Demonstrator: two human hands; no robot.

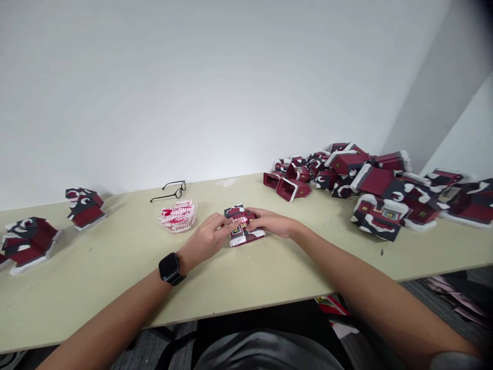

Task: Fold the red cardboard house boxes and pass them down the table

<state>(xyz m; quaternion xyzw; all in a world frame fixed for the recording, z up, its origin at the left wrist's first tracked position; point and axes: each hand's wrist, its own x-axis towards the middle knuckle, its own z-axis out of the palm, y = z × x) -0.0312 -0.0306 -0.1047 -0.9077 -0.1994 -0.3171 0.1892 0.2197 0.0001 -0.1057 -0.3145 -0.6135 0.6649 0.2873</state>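
A small dark-red model house (pixel 252 237) with a dark roof, yellow windows and a white snowy base is between my two hands, near the middle of the table. My left hand (pixel 210 235), with a black watch on the wrist, reaches across its front, fingertips pressed on a small red-and-white striped piece (pixel 241 220). Whether that piece is fixed to the wall, I cannot tell. Around the house's right side wraps my right hand (pixel 271 222), the fingers partly behind it. Left of the house lies a heap of red-and-white striped pieces (pixel 178 217).
Black eyeglasses (pixel 177 193) lie behind the striped heap. Many similar model houses (pixel 346 164) are piled at the right, some on their sides with hollow bottoms showing. Several more houses (pixel 31 239) stand at the left. The pale table (pixel 215 288) meets a white wall.
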